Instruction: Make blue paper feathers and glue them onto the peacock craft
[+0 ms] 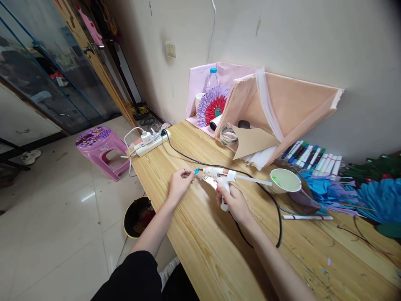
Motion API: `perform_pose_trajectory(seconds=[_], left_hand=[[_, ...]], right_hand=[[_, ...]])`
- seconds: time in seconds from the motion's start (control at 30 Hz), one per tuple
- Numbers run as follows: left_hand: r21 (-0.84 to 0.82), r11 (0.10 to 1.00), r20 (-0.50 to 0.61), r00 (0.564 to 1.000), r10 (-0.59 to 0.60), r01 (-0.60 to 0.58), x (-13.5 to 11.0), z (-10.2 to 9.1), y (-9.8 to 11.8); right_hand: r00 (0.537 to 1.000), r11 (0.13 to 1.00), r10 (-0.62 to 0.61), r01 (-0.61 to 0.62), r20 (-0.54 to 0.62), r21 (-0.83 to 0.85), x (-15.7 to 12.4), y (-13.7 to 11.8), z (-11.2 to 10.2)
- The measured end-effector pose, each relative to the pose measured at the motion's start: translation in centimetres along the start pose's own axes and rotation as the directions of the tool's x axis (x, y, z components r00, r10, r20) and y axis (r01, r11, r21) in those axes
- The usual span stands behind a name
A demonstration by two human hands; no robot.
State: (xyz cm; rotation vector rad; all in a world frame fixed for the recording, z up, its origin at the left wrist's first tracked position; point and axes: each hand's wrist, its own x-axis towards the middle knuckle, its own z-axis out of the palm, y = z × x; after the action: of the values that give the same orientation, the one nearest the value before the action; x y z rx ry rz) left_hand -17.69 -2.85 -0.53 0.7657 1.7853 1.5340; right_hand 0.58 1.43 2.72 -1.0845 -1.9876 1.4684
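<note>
My right hand is wrapped round the grip of a white hot glue gun, held level above the wooden table with a glue stick poking out of its back. The gun's nozzle points left at a small blue piece pinched in the fingers of my left hand. A black cord runs from the gun across the table.
A white power strip lies at the table's far left corner. A white cup, markers, blue paper fans, a folded peach and pink board and a tape roll stand behind. On the floor are a bin and a pink stool.
</note>
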Motion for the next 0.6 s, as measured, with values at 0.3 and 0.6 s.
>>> perform_pose_trajectory(seconds=[0.3,0.6], left_hand=[[0.008,1.000,0.005,1.000,0.009,-0.009,-0.07,0.07,0.02],[0.003,1.000,0.008,1.000,0.013,-0.013,-0.06,-0.01,-0.01]], right_hand=[[1.000,1.000,0.009,-0.009,-0.016,-0.003,0.02,0.12,0.14],[0.999,1.000,0.020,-0.020,-0.029,-0.014,0.05,0.18,0.16]])
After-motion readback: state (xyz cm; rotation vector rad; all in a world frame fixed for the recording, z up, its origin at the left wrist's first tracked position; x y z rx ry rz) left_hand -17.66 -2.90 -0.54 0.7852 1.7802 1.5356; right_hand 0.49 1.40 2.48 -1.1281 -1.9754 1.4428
